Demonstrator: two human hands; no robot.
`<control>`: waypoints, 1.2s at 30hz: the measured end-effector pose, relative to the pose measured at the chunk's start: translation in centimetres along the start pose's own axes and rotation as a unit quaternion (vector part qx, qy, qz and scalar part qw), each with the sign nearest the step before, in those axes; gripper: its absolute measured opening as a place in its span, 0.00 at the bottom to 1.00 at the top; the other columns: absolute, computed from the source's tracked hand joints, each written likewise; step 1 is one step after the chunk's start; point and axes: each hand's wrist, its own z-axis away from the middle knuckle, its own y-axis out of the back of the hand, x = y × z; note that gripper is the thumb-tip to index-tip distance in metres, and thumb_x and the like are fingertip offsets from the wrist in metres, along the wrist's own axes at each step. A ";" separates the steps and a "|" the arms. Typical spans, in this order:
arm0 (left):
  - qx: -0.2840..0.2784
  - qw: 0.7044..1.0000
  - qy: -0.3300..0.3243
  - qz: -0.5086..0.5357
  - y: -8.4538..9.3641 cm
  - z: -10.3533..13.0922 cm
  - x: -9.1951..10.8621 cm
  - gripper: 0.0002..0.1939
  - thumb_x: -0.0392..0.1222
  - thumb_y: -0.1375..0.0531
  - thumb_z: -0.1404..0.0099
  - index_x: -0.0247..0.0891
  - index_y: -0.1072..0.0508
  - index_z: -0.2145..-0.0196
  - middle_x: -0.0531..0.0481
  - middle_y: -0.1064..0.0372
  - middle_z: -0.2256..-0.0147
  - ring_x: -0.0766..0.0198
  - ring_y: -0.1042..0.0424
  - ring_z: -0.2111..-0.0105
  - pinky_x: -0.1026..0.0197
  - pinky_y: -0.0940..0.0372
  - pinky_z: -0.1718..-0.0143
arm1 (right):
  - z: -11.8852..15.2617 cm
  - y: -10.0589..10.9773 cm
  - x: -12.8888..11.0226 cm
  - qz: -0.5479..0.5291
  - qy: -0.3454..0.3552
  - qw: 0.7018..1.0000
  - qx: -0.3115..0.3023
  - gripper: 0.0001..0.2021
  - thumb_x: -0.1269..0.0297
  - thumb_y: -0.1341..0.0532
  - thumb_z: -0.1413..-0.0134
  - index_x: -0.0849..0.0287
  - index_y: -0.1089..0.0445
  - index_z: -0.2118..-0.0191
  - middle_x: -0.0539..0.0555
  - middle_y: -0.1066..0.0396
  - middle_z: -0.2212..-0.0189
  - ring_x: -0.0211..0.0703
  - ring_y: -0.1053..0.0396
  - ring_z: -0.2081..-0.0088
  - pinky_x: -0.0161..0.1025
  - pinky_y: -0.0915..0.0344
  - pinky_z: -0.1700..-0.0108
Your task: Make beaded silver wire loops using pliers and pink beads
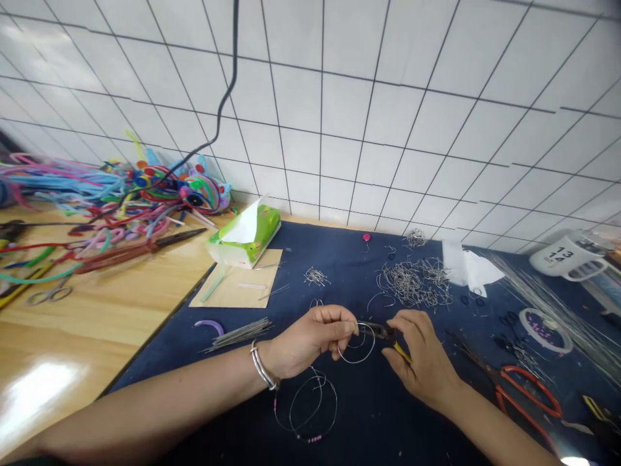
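My left hand (332, 330) pinches a thin silver wire ring (372, 349) between thumb and fingers; a silver bangle (262, 366) circles that wrist. Around the yellow handle of a pair of pliers (381, 330), my right hand (420, 356) is closed. The pliers' dark jaws point left and meet the ring close to my left fingertips; whether they bite on the wire I cannot tell. Just below my left hand, loops of thin wire with pink beads (315, 439) lie on the dark blue cloth (378, 421).
Beyond my hands lie a tangled heap of wire pieces (412, 285) and a green tissue pack (252, 236). Red-handled scissors (528, 391) and a round bead dish (546, 331) are at right, near a white mug (565, 255). Colourful pipe cleaners (72, 184) crowd the left.
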 end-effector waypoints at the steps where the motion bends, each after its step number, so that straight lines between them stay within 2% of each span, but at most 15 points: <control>1: 0.000 1.000 0.000 -0.003 0.0 0.0 -0.1 0.08 0.41 0.40 0.42 0.32 0.31 0.70 0.53 0.37 0.79 0.73 0.39 0.80 0.69 0.42 0.78 | 0.0 -0.1 0.1 0.004 0.004 1.000 0.003 0.16 0.62 0.44 0.48 0.63 0.42 0.54 0.61 0.42 0.59 0.49 0.42 0.57 0.51 0.40 0.55; 9: -0.006 1.000 -0.004 -0.014 -0.3 -0.1 -0.4 0.08 0.41 0.41 0.42 0.32 0.32 0.71 0.54 0.38 0.80 0.72 0.40 0.80 0.68 0.43 0.77 | 0.5 -0.8 0.5 0.076 0.051 0.995 0.034 0.18 0.62 0.42 0.50 0.63 0.43 0.53 0.61 0.42 0.59 0.51 0.43 0.56 0.54 0.40 0.55; 16: -0.012 1.000 -0.008 -0.021 -0.5 0.0 -0.4 0.08 0.41 0.41 0.41 0.33 0.33 0.71 0.54 0.39 0.79 0.72 0.40 0.79 0.67 0.43 0.76 | 0.7 -0.9 0.5 0.122 0.053 0.990 0.054 0.17 0.59 0.43 0.49 0.60 0.40 0.54 0.60 0.40 0.60 0.51 0.41 0.57 0.53 0.39 0.57; 27: -0.050 0.998 0.008 0.026 -0.6 0.2 -0.6 0.06 0.38 0.42 0.40 0.32 0.32 0.70 0.53 0.39 0.79 0.71 0.39 0.79 0.66 0.43 0.75 | 0.9 -1.1 0.6 0.156 0.097 0.982 0.042 0.18 0.61 0.41 0.51 0.63 0.40 0.54 0.61 0.40 0.62 0.50 0.42 0.58 0.51 0.37 0.58; 36: -0.060 0.998 0.015 0.021 -0.7 0.4 -0.5 0.06 0.38 0.43 0.40 0.32 0.31 0.70 0.53 0.40 0.80 0.71 0.41 0.79 0.66 0.44 0.75 | 1.0 -1.3 0.8 0.160 0.130 0.977 0.043 0.18 0.62 0.41 0.50 0.64 0.39 0.54 0.61 0.38 0.63 0.49 0.40 0.59 0.50 0.35 0.58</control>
